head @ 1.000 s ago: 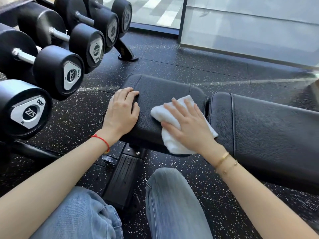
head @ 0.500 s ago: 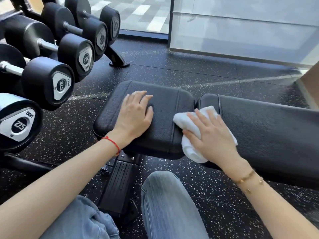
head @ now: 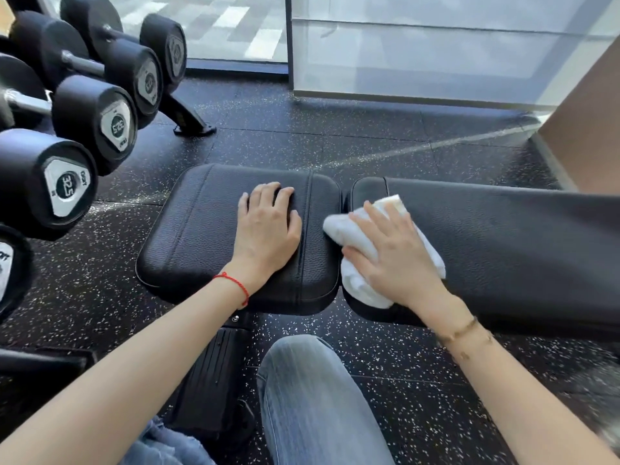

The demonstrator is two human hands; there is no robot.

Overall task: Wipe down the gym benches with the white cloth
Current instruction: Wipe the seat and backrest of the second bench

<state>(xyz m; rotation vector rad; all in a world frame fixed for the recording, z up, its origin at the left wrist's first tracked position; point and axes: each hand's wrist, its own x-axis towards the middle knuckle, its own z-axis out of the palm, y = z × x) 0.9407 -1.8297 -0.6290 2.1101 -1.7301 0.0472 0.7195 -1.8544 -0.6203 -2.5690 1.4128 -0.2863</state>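
Two pads (head: 214,229), one cloth (head: 355,229), five dumbbells (head: 90,119)

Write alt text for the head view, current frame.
A person's right hand presses a white cloth flat on the end of a black bench back pad, while the left hand rests flat on the seat pad. Dumbbells sit racked at left.

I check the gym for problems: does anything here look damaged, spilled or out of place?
Nothing stands out. The bench pads look whole, the cloth lies bunched under the right hand, and the dumbbells sit on their rack.
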